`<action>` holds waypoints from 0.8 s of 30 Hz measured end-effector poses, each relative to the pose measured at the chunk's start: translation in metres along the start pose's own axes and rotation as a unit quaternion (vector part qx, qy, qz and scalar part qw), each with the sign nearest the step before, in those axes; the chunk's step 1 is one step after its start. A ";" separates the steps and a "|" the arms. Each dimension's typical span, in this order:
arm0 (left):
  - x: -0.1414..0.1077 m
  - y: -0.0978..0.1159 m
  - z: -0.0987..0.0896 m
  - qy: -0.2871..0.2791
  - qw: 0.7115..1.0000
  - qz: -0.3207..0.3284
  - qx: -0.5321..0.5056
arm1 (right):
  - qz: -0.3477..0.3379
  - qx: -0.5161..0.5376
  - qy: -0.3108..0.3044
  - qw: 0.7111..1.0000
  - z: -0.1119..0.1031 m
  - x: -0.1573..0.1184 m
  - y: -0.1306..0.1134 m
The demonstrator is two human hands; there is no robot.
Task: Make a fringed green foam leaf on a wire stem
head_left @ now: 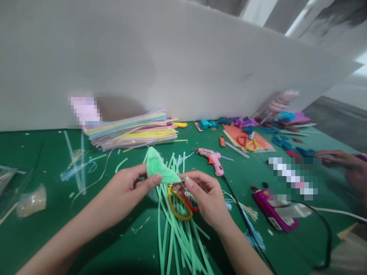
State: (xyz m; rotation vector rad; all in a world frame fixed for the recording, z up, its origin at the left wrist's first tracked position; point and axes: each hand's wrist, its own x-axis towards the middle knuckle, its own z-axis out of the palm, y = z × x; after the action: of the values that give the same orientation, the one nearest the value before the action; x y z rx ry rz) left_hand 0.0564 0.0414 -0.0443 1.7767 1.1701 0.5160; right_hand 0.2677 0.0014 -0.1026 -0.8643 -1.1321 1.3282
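Observation:
A light green fuzzy folded piece [160, 168] is held up between my two hands over the green table. My left hand [137, 183] pinches its lower left part with thumb and fingers. At its narrow right tip, my right hand [200, 187] has thumb and fingers closed on the end. Below my hands lie long light green strips [172, 233], fanned toward the front edge. Scissors with yellow and red handles [180, 204] rest on the strips, partly hidden by my right fingers.
Behind lies a bundle of coloured strips [132, 131]. A pink glue gun [212, 158] with a black cord is right of centre, near a magenta power strip [273, 210]. At left sits a clear bag [32, 201]. Another person's hand [335, 158] is at far right.

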 end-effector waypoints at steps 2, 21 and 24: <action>0.000 0.000 0.000 0.004 1.000 -0.001 0.009 | 0.001 0.002 -0.002 1.000 0.001 0.000 0.000; 0.000 -0.002 0.002 0.056 0.992 0.036 0.109 | 0.018 0.028 0.016 0.999 0.001 0.001 0.000; -0.001 0.001 0.004 0.045 0.994 0.038 0.097 | 0.027 0.030 0.012 0.999 0.001 0.000 0.000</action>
State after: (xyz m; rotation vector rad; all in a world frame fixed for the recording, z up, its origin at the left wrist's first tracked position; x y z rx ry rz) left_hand 0.0591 0.0386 -0.0456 1.9877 1.2555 0.5472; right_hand 0.2668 0.0010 -0.1020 -0.8704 -1.0504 1.3859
